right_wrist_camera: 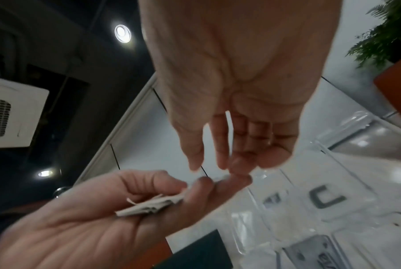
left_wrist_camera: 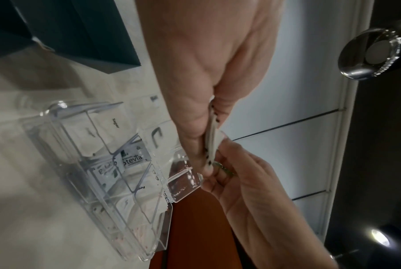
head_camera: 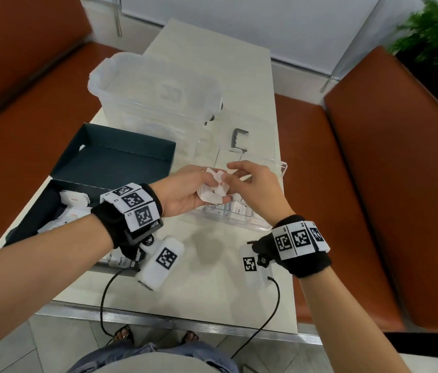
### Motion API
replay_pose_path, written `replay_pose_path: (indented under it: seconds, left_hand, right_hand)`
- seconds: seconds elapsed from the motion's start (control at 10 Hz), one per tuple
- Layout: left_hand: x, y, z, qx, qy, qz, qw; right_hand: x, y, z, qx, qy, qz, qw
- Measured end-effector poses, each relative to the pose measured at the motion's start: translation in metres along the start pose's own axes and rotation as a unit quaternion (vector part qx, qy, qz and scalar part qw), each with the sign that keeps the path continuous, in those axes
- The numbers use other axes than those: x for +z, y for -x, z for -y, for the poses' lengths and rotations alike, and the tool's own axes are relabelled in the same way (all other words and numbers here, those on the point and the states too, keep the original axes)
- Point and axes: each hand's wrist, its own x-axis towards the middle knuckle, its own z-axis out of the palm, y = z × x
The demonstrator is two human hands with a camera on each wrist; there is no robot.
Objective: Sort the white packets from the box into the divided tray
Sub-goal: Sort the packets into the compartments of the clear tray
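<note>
A person stands at a pale table [head_camera: 239, 76], both hands raised over a clear divided tray [head_camera: 277, 168]. The left hand [head_camera: 182, 192] lies palm up, its fingers and thumb curled around a small stack of white packets [head_camera: 213, 188]. The right hand [head_camera: 255, 187] hovers just beside the stack, fingers relaxed and slightly bent; its fingertips [right_wrist_camera: 238, 163] seem to touch the top packet, though motion blur makes contact hard to confirm, and it holds nothing.

More packets lie in a dark box [head_camera: 32, 219] at the left, and some already sit in the tray's near compartments, one marked "stevia" [left_wrist_camera: 132, 160].

The packets look thin, light and soft, with crimped paper edges. They likely slide over one another and crumple or tear under a hard squeeze. A gentle pinch at one free edge or corner, peeling a single packet off the stack, seems the safest hold.

A clear plastic bin [head_camera: 156, 92] stands behind the tray.
</note>
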Motion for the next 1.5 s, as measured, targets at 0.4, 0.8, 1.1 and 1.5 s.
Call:
replay_pose_path:
  seconds: [0.4,0.8,1.1,1.5]
  left_hand:
    - [0.025,-0.008,0.006,0.078,-0.109,-0.054,0.989]
    - [0.025,-0.009,0.01,0.074,-0.115,-0.078,0.987]
    - [0.024,-0.006,0.01,0.074,-0.089,-0.082,0.99]
    - [0.025,-0.003,0.008,0.067,-0.09,-0.079,0.99]
  right_hand:
    - [-0.067,-0.01,-0.036,0.056,-0.114,-0.063,0.99]
    - [-0.019,-0.013,-0.1,0.044,0.257,-0.047,0.964]
    - [-0.003,-0.011,-0.115,0.028,0.3,-0.104,0.948]
    - [0.001,-0.008,-0.118,0.023,0.35,-0.097,0.931]
